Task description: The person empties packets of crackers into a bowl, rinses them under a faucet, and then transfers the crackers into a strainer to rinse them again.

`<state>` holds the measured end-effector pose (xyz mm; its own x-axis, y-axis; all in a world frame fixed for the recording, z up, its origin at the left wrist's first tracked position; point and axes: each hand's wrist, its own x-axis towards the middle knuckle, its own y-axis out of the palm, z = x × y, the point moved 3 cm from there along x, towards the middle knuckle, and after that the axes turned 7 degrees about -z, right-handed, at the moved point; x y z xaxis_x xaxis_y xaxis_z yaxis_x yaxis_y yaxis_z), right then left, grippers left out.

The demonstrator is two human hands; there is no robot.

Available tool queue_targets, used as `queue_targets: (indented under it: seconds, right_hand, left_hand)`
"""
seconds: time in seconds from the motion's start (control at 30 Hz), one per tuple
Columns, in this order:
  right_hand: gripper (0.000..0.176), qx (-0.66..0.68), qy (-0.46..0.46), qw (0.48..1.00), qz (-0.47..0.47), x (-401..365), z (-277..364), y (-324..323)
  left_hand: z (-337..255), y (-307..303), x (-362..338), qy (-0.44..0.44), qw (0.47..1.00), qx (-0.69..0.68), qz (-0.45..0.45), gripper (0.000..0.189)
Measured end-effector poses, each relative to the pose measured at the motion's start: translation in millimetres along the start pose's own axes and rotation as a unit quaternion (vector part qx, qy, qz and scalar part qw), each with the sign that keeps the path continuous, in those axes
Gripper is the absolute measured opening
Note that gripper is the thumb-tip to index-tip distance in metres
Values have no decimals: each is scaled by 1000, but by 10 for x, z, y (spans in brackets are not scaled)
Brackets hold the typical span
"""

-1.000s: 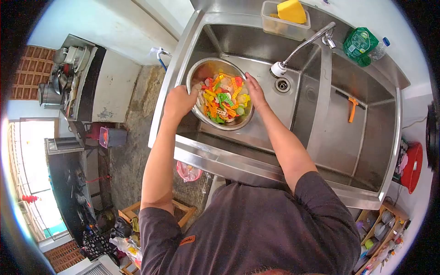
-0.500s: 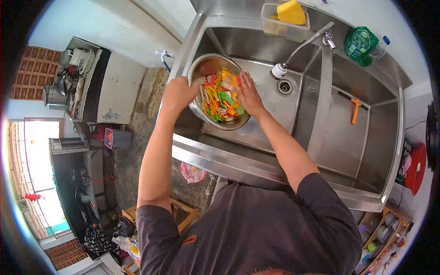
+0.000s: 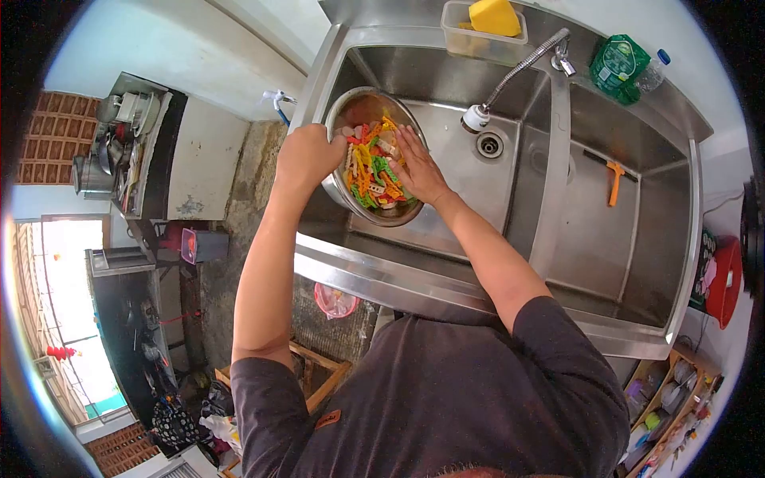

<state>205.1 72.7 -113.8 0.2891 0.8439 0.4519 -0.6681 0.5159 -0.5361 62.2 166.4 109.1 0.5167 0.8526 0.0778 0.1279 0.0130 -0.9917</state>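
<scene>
A round metal bowl (image 3: 368,97) is tilted in the left basin of the steel sink. Inside it lie many small colourful plastic-looking pieces (image 3: 369,169), in orange, yellow, green, red and pale beige, some with holes. My left hand (image 3: 307,158) is closed on the bowl's left rim, thumb toward the inside. My right hand (image 3: 420,170) lies over the right side of the bowl, fingers stretched and flat, with the fingertips at the pieces. The palm hides part of the right rim.
A flexible faucet (image 3: 510,84) hangs over the drain (image 3: 489,144). Behind the sink stand a plastic container (image 3: 470,46) with a yellow sponge (image 3: 495,17), a green pack (image 3: 621,68) and a clear bottle (image 3: 653,73). An orange-handled squeegee (image 3: 614,185) lies in the right basin.
My right hand has slid inward from the bowl's right rim, over the pieces. My left hand keeps its hold on the rim. The view has shifted slightly.
</scene>
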Motion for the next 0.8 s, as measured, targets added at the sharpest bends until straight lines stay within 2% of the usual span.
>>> queue_targets:
  seconds: [0.1,0.3,0.63,0.7,0.8]
  right_hand:
    - [70,-11,5,1000,-5,1,10,42]
    - [74,-8,5,1000,-18,0,7,130]
    - [85,-4,35,999,-11,31,3,181]
    - [85,-11,35,999,-7,34,-11,186]
    - [85,-13,33,999,-9,24,-32,198]
  left_hand:
    - [-48,16,13,40,998,28,-37,51]
    - [-184,-24,35,69,995,41,-55,50]
    - [-374,-61,52,76,994,61,-44,49]
    - [-433,-80,52,55,997,45,-18,50]
    - [-456,-18,91,69,996,48,-24,51]
